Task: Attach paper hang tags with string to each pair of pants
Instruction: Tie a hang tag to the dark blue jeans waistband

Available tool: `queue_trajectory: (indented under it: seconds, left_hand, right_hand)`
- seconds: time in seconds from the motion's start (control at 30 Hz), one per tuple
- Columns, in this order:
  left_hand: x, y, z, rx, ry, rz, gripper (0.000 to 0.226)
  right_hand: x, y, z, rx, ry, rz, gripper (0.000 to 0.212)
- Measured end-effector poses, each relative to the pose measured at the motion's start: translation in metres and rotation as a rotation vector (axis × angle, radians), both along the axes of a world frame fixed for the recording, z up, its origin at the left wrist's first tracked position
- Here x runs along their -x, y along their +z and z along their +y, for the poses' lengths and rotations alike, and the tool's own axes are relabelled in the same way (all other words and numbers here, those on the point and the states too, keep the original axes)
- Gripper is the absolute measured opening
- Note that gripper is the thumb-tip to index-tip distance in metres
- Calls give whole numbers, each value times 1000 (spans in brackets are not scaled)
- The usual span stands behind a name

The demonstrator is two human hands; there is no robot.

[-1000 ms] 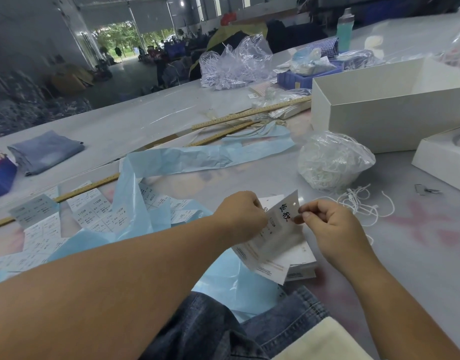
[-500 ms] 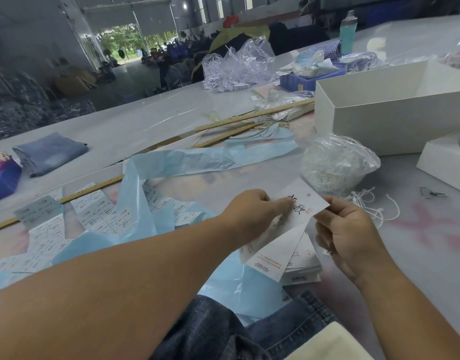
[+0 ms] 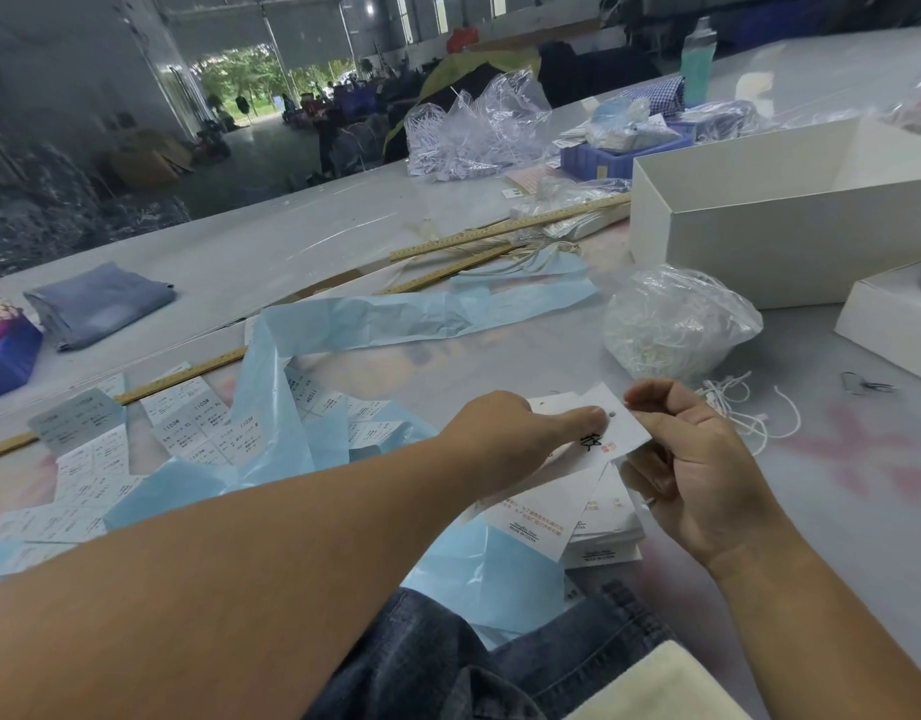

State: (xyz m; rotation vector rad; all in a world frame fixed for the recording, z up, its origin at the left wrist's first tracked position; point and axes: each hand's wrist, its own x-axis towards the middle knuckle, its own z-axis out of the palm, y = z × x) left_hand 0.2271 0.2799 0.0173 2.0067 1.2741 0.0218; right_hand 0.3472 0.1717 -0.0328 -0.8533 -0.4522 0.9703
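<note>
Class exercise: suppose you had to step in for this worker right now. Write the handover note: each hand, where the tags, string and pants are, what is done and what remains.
Left hand: fingers pressing on the top hang tag beside its punched hole.
Right hand: pinching the same tag's far edge; whether it also holds string cannot be told.
Tag stack: under the hands, on the table.
Loose strings lie right of the hands, beside the bag of strings.
Dark jeans lie at the near edge; folded light jeans far left.
Done: tags picked up. Left: thread string, attach to the pants.
</note>
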Motion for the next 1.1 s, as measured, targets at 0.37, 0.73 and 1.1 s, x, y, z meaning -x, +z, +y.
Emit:
queue_trajectory:
  seconds: [0.37,0.73,1.1]
  left_hand:
    - [1,-1,-10,-131,-92,8,46]
    - [0,11,-18,-35,-206,-283,13]
    - [7,26,6,-23,119,-430,31]
  right_hand:
    - [-3,-4,-1,57,64,-181,11]
    - [1,-3,-2,108,55,-359,4]
    - [-7,-7,-3,55,96,-296,37]
